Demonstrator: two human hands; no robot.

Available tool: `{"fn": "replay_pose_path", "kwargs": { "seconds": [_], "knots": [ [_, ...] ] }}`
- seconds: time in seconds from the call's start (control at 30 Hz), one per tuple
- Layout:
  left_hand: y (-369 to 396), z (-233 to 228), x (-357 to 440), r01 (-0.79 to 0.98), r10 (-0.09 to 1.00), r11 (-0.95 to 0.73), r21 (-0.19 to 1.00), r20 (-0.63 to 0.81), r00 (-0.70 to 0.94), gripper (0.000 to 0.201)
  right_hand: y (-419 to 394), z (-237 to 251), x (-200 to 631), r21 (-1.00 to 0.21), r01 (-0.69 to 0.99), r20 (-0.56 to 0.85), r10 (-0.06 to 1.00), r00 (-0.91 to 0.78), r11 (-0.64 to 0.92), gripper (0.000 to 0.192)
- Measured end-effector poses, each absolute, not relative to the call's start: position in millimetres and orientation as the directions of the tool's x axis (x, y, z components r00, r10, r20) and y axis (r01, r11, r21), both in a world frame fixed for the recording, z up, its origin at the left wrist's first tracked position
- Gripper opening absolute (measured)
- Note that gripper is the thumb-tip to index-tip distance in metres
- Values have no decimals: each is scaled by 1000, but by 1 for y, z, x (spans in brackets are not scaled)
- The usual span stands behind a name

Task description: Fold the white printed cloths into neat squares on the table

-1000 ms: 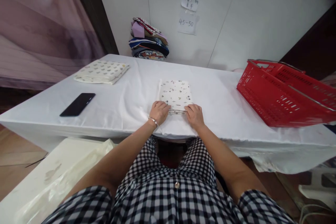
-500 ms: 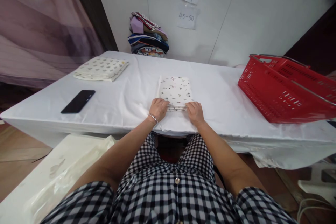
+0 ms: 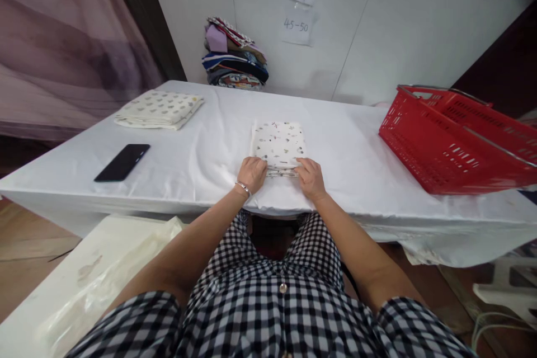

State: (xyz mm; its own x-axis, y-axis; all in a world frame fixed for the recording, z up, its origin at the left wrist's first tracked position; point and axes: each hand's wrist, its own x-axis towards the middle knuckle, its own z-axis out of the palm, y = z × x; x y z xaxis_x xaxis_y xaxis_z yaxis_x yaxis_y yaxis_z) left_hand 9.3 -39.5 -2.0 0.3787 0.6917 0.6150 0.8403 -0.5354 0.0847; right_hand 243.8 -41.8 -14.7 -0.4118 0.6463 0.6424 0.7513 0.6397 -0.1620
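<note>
A white cloth with a small grey plant print (image 3: pixel 279 142) lies folded in a layered rectangle on the white-covered table (image 3: pixel 344 179) in front of me. My left hand (image 3: pixel 253 174), with a bracelet at the wrist, grips the near left corner of this cloth, fingers curled. At the near right corner my right hand (image 3: pixel 309 177) pinches the folded layers between thumb and fingers. The cloth's near edge shows several layers between my hands. The fingertips' undersides are hidden.
On the table's left lie another folded printed cloth (image 3: pixel 159 110) and a black phone (image 3: pixel 122 163). A red plastic basket (image 3: pixel 444 151) stands at the right. Several folded fabrics (image 3: pixel 235 61) are piled by the wall. A white surface with plastic wrap (image 3: pixel 109 279) is at lower left.
My right thumb and fingers have shifted slightly on the cloth's near right corner. Both hands stay at the same corners; the whole view has shifted a little.
</note>
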Motion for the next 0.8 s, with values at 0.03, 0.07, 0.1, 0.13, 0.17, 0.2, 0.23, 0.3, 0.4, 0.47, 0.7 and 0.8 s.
{"fn": "replay_pose_path", "kwargs": {
  "seconds": [0.03, 0.07, 0.1, 0.13, 0.17, 0.2, 0.23, 0.3, 0.4, 0.47, 0.7, 0.8],
  "knots": [
    [-39, -2, 9, 835, 684, -545, 76, 616, 390, 10, -42, -14, 243, -160, 751, 644, 645, -412, 640, 25],
    [-39, -2, 9, 829, 677, -555, 71, 617, 401, 11, -42, -14, 243, -158, 752, 644, 644, -413, 640, 24],
    [-39, -2, 9, 822, 671, -566, 68, 617, 411, 12, -42, -13, 242, -155, 753, 643, 644, -414, 640, 23],
    [-39, -3, 9, 816, 665, -575, 66, 618, 419, 13, -42, -13, 241, -152, 753, 643, 643, -416, 640, 22],
    [-39, -3, 9, 810, 660, -583, 65, 619, 425, 14, -42, -12, 241, -148, 753, 645, 640, -418, 641, 22],
    [-39, -4, 9, 806, 655, -589, 63, 621, 431, 14, -42, -12, 240, -145, 752, 646, 637, -421, 643, 21],
    [-39, -4, 9, 803, 650, -594, 60, 624, 434, 15, -42, -12, 240, -142, 750, 646, 635, -424, 646, 20],
    [-39, -5, 8, 798, 643, -600, 56, 628, 440, 15, -42, -11, 240, -138, 749, 643, 633, -431, 649, 20],
    [-40, -4, 9, 789, 641, -611, 62, 624, 447, 17, -43, -10, 240, -133, 750, 640, 634, -434, 648, 20],
    [-40, -3, 9, 785, 644, -615, 67, 617, 452, 18, -43, -10, 240, -131, 751, 636, 636, -437, 647, 20],
    [-42, -1, 10, 788, 653, -612, 69, 607, 454, 20, -42, -11, 240, -133, 758, 604, 659, -449, 638, 23],
    [-42, -2, 11, 783, 653, -618, 71, 602, 460, 19, -40, -13, 241, -133, 760, 592, 666, -454, 636, 23]
  ]
}}
